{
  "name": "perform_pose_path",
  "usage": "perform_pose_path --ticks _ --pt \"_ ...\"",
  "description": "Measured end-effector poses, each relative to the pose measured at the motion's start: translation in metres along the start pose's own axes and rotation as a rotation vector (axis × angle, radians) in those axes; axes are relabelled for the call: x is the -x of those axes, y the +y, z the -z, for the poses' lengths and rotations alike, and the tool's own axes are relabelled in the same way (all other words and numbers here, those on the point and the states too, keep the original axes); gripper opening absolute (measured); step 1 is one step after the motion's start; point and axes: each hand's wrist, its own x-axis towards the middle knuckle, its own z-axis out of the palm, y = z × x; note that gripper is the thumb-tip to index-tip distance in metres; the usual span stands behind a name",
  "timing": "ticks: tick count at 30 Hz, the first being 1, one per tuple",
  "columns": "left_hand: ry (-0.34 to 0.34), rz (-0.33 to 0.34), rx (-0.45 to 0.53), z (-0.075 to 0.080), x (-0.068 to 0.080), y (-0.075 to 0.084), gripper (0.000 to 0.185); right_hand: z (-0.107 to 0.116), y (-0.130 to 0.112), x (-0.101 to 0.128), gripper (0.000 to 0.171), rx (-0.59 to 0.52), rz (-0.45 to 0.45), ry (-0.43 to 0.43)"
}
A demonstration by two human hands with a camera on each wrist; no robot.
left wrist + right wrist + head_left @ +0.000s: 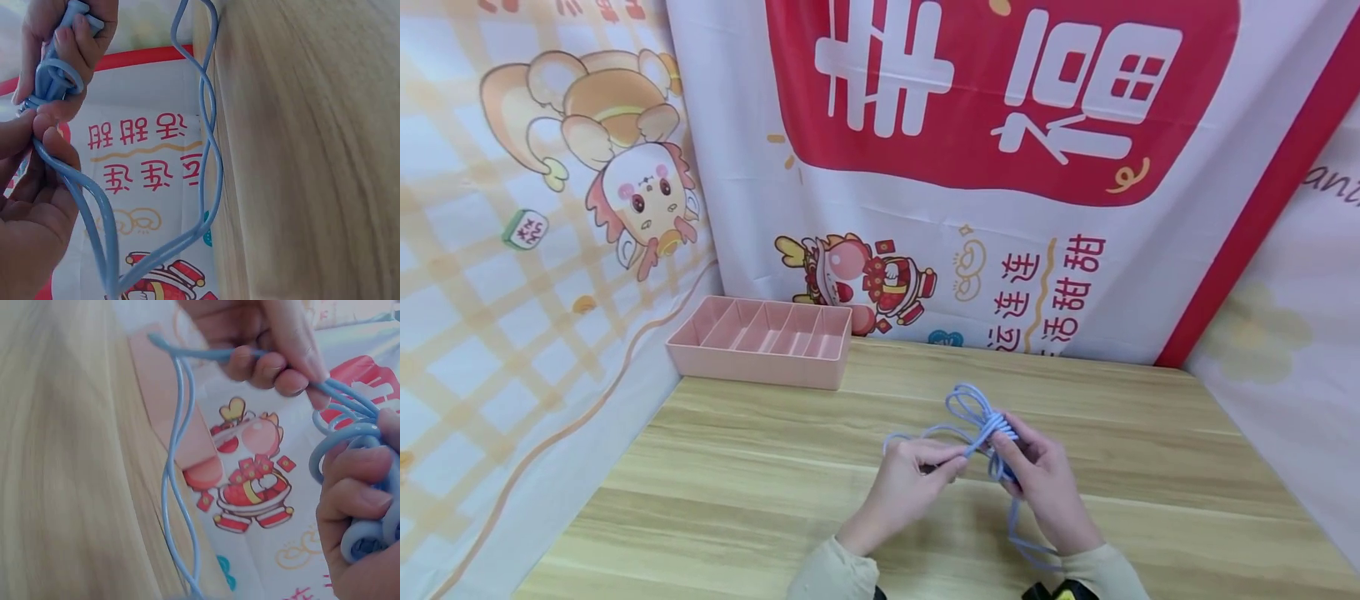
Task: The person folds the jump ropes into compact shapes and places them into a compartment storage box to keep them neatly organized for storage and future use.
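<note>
My left hand (901, 487) pinching a strand of the light blue cable (973, 417), my right hand (1037, 475) curled around its wound bundle, both held just above the wooden bench (737, 483), pink divided tray (763, 340) far left against the printed backdrop (1000, 167)

The head view looks forward and down from above the wooden table (760, 492), taking in both hands at lower centre of the frame, the pink tray (763, 342) at middle left and the printed cloth walls behind. The left wrist view sits very close under the left hand (28, 206), turned sideways, so the table fills the right of the frame. The right wrist view is equally close, table at left. All three share the blue cable (973, 417) and the cartoon backdrop (865, 279).
</note>
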Motion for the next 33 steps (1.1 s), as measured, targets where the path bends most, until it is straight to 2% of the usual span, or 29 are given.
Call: perform_pose_path --ticks 5,9,14,19,22,25,28,31,33 --pt "-0.068 0.069 -0.037 0.004 -0.001 0.000 0.017 0.000 0.000 0.003 0.048 -0.165 -0.019 -0.091" --pt "-0.121 0.066 -0.110 0.005 -0.002 -0.001 0.019 0.002 -0.001 0.004 0.044 -0.210 -0.033 -0.138" --pt "-0.161 -0.031 -0.251 0.004 -0.004 -0.007 0.019 0.003 -0.002 0.005 0.039 -0.165 -0.063 -0.139" --pt "-0.217 -0.158 -0.393 0.003 -0.011 -0.009 0.013 0.004 -0.004 0.003 0.040 -0.088 -0.116 -0.048" --pt "-0.267 -0.188 -0.430 0.004 -0.016 -0.010 0.010 0.005 -0.004 0.003 0.040 -0.048 -0.137 -0.012" --pt "-0.315 -0.154 -0.390 0.008 -0.021 -0.013 0.010 0.006 -0.003 0.003 0.039 -0.031 -0.139 -0.007" --pt "-0.341 -0.102 -0.299 0.012 -0.025 -0.016 0.013 0.008 -0.002 0.002 0.038 -0.058 -0.142 -0.011" --pt "-0.339 -0.094 -0.204 0.016 -0.026 -0.018 0.015 0.012 0.000 0.001 0.036 -0.155 -0.150 -0.018" --pt "-0.334 -0.123 -0.168 0.016 -0.027 -0.017 0.016 0.014 0.000 0.001 0.033 -0.256 -0.158 -0.024"
